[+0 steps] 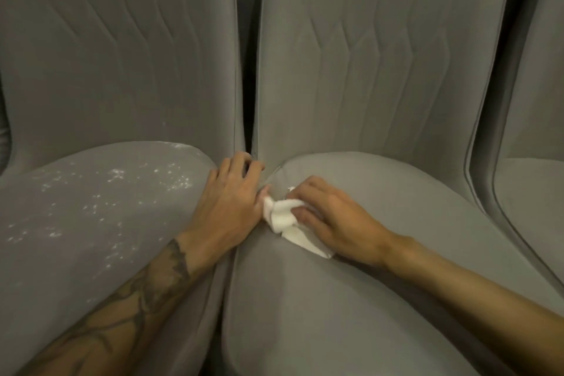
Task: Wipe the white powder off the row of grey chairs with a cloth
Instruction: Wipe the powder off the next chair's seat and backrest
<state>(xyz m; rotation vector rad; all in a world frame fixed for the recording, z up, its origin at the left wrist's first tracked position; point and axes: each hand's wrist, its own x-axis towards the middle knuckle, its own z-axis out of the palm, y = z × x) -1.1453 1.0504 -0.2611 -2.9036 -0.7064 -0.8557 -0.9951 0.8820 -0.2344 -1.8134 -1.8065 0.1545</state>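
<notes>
Two grey chairs fill the head view side by side. The left chair's seat (91, 238) carries scattered white powder (116, 175), thickest toward its back and right side. The middle chair's seat (351, 299) shows almost no powder. My right hand (332, 217) presses a crumpled white cloth (283, 217) onto the middle seat's left rear part, fingers curled over it. My left hand (232, 195) lies flat at the gap between the two seats, fingertips reaching into the crease by the backrests, thumb touching the cloth's edge.
A narrow dark gap (248, 94) runs between the two backrests. The left backrest (122, 40) has faint white smears near its top. A third grey chair (531, 192) shows at the right edge.
</notes>
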